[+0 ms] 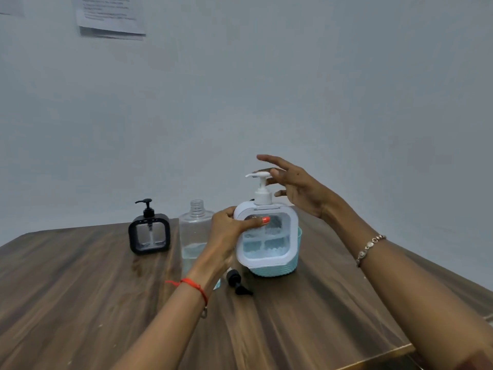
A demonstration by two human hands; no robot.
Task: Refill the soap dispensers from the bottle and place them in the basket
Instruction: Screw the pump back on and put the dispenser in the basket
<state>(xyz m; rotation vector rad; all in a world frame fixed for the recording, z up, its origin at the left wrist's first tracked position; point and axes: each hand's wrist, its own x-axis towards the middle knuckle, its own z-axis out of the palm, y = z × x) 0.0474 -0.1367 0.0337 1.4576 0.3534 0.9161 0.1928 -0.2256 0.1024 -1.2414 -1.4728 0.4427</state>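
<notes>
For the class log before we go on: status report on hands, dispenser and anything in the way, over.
Left hand grips white dispenser at the basket. Right hand open near its top. Black pump cap lies loose beside basket.

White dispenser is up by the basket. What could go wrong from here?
The uncapped clear bottle stands beside the left hand; a wrist swing could tip it.
Only the left hand grips the white dispenser, right hand open beside it; it could slip before reaching the basket.
The loose black pump lies near the left wrist and may get knocked.

Plain office-like room, bare pale wall [333, 76], printed notice sheets [112, 17] hung on it, wood-grain table [80, 289]
</notes>
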